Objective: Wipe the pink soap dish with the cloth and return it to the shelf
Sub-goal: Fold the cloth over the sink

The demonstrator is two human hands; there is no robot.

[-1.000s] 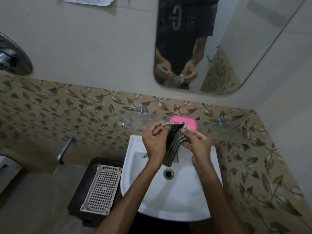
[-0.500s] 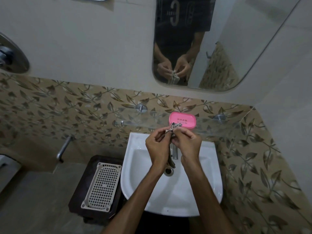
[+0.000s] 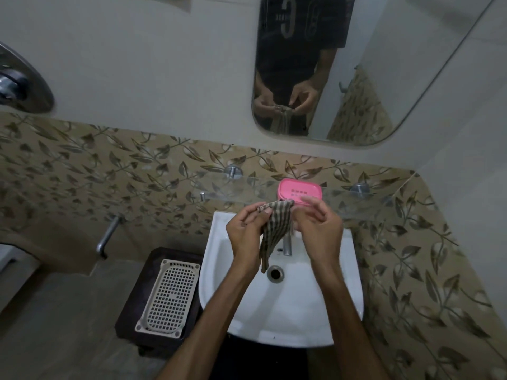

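Mirror (image 3: 384, 78) shows a shirt (image 3: 301, 28) bearing "G".

both forearms reaching forward; left hand (image 3: 245, 231) and right hand (image 3: 318, 222) pinching cloth (image 3: 274, 229) between fingertips

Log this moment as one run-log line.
phase: readying cloth | left hand: pinching checked cloth | right hand: holding cloth's other end | pink soap dish: on glass shelf, unwiped

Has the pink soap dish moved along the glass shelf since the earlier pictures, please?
No. The pink soap dish sits between the same two shelf mounts, nearer the right mount.
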